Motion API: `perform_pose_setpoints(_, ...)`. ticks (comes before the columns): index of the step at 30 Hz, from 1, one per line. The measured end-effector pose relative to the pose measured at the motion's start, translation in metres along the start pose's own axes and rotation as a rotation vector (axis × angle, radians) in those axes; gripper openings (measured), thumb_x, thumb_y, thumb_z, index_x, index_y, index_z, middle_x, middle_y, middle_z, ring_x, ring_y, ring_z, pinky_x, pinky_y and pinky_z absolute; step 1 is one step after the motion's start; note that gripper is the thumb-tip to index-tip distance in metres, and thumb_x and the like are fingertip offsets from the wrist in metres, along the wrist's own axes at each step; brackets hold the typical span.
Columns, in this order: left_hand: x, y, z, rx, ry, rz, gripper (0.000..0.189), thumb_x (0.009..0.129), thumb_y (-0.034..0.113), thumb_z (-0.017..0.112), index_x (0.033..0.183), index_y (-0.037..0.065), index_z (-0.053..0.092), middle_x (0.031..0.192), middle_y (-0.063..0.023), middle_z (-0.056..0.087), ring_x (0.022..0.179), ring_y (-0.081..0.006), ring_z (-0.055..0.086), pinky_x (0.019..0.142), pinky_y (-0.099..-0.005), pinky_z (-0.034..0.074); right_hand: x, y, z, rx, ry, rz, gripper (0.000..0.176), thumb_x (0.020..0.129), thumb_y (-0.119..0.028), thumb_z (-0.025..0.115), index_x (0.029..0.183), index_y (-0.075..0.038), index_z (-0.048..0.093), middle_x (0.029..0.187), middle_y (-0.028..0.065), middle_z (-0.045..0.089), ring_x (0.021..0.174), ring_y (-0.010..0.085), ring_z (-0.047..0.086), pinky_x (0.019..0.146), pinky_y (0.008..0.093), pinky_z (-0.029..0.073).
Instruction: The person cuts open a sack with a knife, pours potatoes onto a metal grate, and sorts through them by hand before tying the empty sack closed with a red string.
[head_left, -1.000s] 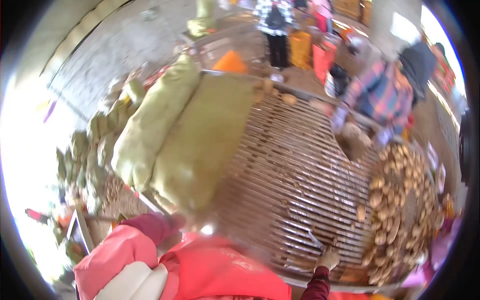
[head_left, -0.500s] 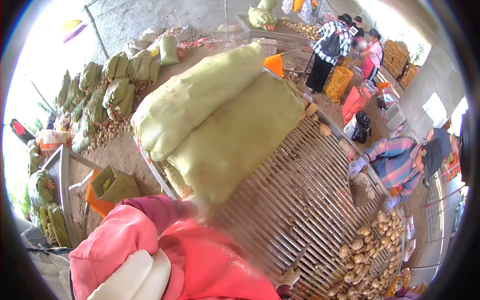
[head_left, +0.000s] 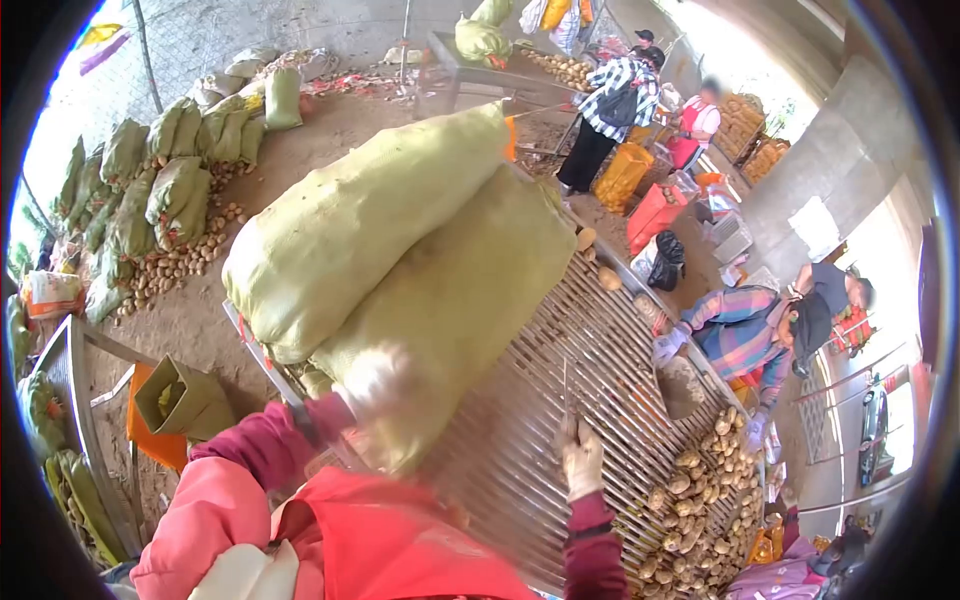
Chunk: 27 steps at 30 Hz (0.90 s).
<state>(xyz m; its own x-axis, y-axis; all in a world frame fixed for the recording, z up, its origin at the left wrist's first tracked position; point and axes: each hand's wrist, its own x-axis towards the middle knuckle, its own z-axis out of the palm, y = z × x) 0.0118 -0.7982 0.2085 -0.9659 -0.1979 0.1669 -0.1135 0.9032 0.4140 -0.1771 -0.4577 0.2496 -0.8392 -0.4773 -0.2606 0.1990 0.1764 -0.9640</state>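
Observation:
Two full pale-green sacks, an upper sack [head_left: 370, 220] and a lower sack [head_left: 460, 310], lie side by side on a slatted metal table [head_left: 540, 400]. My left hand [head_left: 375, 380], in a light glove, is at the near end of the lower sack. Motion smears its fingers, so their grip does not show. Over the slats, my gloved right hand [head_left: 583, 462] is closed around the handle of a knife [head_left: 568, 395], whose thin blade points away from me.
Loose potatoes [head_left: 690, 500] are heaped on the table's right end. A co-worker in a plaid shirt [head_left: 735, 325] reaches over the right edge. Filled sacks [head_left: 180, 190] stand at the left beside spilled potatoes. An open box [head_left: 185, 400] sits left of the table.
My right hand has come up from the bottom edge over the slats with the knife. My left hand has moved up onto the lower sack. The whole view has shifted left.

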Motion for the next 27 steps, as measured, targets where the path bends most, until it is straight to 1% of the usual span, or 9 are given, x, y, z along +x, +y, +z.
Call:
perform_pose_setpoints(2,0.039,-0.018,-0.025,0.172,0.238,-0.041,0.056,0.078,0.028,0.068,0.127,0.005,0.052,0.136,-0.0197,0.045,0.128,-0.0400,0.040,0.103,-0.0515,0.036,0.045,-0.019,0.010,-0.045,-0.025,-0.153,0.020,0.090,-0.006,0.060,0.109,-0.001,0.062,0.079,-0.0036,0.059,0.068,0.0036,0.051,0.059,0.0190,0.042)
perform_pose_setpoints(4,0.064,-0.047,-0.030,0.266,0.164,-0.129,0.068,0.079,0.028,0.067,0.136,0.001,0.041,0.135,-0.0208,0.046,0.129,-0.0392,0.040,0.108,-0.0492,0.033,0.099,-0.030,0.005,-0.269,-0.102,-0.161,0.026,0.090,-0.006,0.061,0.115,0.002,0.060,0.083,-0.0032,0.060,0.070,0.0047,0.052,0.062,0.0208,0.044)
perform_pose_setpoints(8,0.071,-0.074,-0.005,0.314,0.171,-0.082,0.061,0.079,0.024,0.063,0.134,0.005,0.046,0.137,-0.0186,0.045,0.130,-0.0371,0.040,0.108,-0.0480,0.033,0.183,-0.064,0.027,-0.426,-0.027,-0.411,0.021,0.089,-0.011,0.060,0.109,-0.005,0.058,0.070,-0.0029,0.059,0.060,0.0056,0.050,0.056,0.0219,0.045)
perform_pose_setpoints(12,0.072,-0.080,-0.002,0.293,0.192,-0.064,0.052,0.079,0.021,0.062,0.128,0.005,0.052,0.131,-0.0177,0.051,0.126,-0.0378,0.044,0.106,-0.0478,0.036,0.219,-0.100,0.045,-0.198,-0.228,0.099,0.008,0.089,-0.011,0.057,0.097,-0.008,0.055,0.066,0.0005,0.057,0.048,0.0112,0.052,0.045,0.0283,0.048)
perform_pose_setpoints(19,0.071,-0.089,0.004,0.306,0.203,-0.038,0.046,0.083,0.017,0.059,0.127,0.007,0.052,0.131,-0.0148,0.050,0.126,-0.0354,0.044,0.104,-0.0471,0.038,0.130,-0.028,0.119,0.158,-0.336,0.313,0.025,0.090,-0.018,0.067,0.109,-0.004,0.058,0.077,-0.0014,0.059,0.063,0.0076,0.055,0.056,0.0219,0.047)
perform_pose_setpoints(22,0.067,-0.096,0.017,0.284,0.185,-0.078,0.048,0.081,0.015,0.059,0.127,0.006,0.052,0.131,-0.0151,0.049,0.126,-0.0353,0.044,0.104,-0.0471,0.038,0.063,-0.002,0.121,-0.004,-0.429,0.394,0.032,0.094,-0.020,0.062,0.121,-0.004,0.056,0.090,0.0001,0.061,0.073,0.0066,0.055,0.057,0.0217,0.047)
perform_pose_setpoints(24,0.071,-0.096,0.014,0.262,0.170,-0.093,0.049,0.080,0.014,0.060,0.127,0.006,0.052,0.131,-0.0152,0.050,0.126,-0.0356,0.044,0.103,-0.0474,0.038,0.027,0.032,0.120,-0.292,-0.550,-0.104,0.036,0.093,-0.022,0.063,0.124,-0.005,0.055,0.092,0.0006,0.059,0.075,0.0068,0.053,0.058,0.0233,0.047)
perform_pose_setpoints(26,0.074,-0.088,0.005,0.277,0.190,-0.064,0.050,0.078,0.013,0.060,0.127,0.006,0.052,0.130,-0.0155,0.050,0.126,-0.0359,0.044,0.104,-0.0475,0.038,0.000,0.036,0.133,-0.159,-0.566,-0.018,0.040,0.091,-0.022,0.065,0.126,-0.005,0.055,0.094,0.0024,0.057,0.077,0.0084,0.053,0.060,0.0258,0.048)
perform_pose_setpoints(27,0.073,-0.086,0.002,0.282,0.201,-0.048,0.051,0.077,0.013,0.060,0.127,0.005,0.052,0.130,-0.0157,0.050,0.125,-0.0360,0.044,0.104,-0.0476,0.038,-0.019,0.020,0.145,0.116,-0.516,0.333,0.042,0.089,-0.019,0.067,0.127,-0.005,0.054,0.095,0.0038,0.057,0.078,0.0098,0.053,0.061,0.0274,0.048)
